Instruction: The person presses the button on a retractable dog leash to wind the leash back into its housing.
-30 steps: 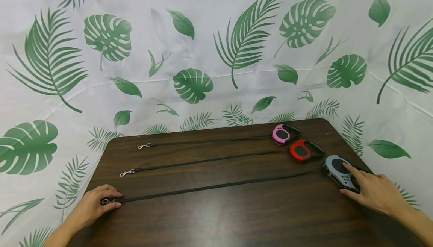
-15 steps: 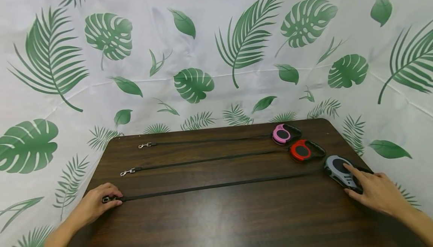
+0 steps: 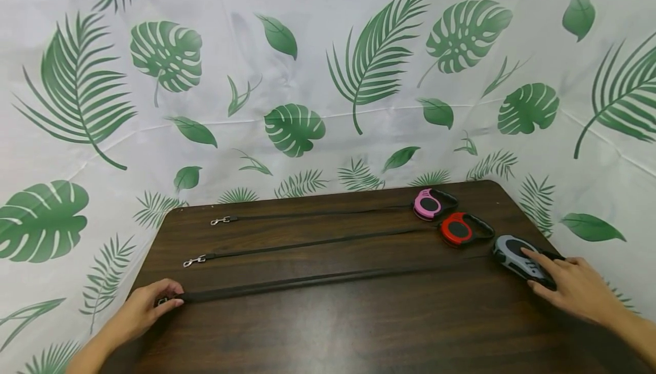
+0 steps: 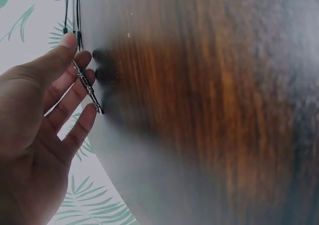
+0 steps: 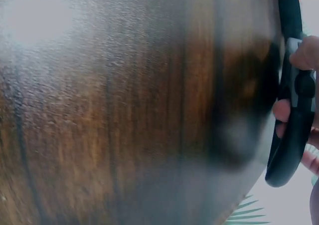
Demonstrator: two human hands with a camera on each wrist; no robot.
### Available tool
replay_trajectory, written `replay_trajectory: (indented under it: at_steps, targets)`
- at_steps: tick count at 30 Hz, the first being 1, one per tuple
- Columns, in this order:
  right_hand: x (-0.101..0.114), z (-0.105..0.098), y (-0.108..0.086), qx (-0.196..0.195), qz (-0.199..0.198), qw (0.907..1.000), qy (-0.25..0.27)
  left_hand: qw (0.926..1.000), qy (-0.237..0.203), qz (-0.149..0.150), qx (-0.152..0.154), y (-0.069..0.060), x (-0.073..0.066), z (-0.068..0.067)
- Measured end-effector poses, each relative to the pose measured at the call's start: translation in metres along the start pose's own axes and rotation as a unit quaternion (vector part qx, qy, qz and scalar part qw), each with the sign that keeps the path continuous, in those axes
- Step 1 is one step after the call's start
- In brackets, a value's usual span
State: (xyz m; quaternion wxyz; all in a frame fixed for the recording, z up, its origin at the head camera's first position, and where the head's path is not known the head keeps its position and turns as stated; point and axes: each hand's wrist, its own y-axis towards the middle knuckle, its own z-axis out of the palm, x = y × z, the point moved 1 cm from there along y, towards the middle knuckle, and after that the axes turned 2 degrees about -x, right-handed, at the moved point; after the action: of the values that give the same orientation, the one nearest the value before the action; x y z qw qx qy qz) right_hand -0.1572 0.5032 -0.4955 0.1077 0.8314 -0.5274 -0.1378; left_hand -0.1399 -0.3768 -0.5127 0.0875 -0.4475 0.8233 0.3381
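My left hand (image 3: pixel 140 311) pinches the end of a black leash strap (image 3: pixel 307 280) between thumb and fingertips, at the table's left side. Its metal snap hook (image 4: pixel 88 85) lies against the fingers in the left wrist view. At the right side, my right hand (image 3: pixel 576 288) grips the black handle (image 5: pixel 294 140) of a grey retractable leash (image 3: pixel 508 249). The index finger stretches over the casing's dark round centre, and the thumb lies near the button in the right wrist view. The strap runs almost straight between both hands and looks doubled or blurred toward the left.
Behind lie a red retractable leash (image 3: pixel 457 229) and a pink one (image 3: pixel 427 204), their straps stretched left to silver snap hooks (image 3: pixel 195 261). All rest on a dark wooden table (image 3: pixel 318 334). A leaf-print curtain (image 3: pixel 307 78) hangs behind and beside it.
The grey leash casing has shifted slightly right and tilted with the right hand. The strap changes from one crisp line to a doubled, blurred one. The left hand keeps its pinch nearly in place.
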Motion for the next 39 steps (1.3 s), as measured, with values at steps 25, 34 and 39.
replay_trajectory:
  at_steps: [25, 34, 39]
  targets:
    - [-0.016, -0.028, 0.039, -0.066, 0.078, 0.9832, 0.151, 0.9964, -0.072, -0.044, -0.008, 0.008, 0.001, -0.006]
    - [-0.025, -0.036, 0.056, 0.003, 0.156, 0.9709, 0.182, 0.9975, -0.052, -0.044, -0.014, 0.017, -0.005, -0.010]
    - [-0.029, -0.037, 0.063, 0.032, 0.168, 0.9674, 0.187, 0.9965, -0.055, -0.063, -0.011, 0.017, -0.006, -0.014]
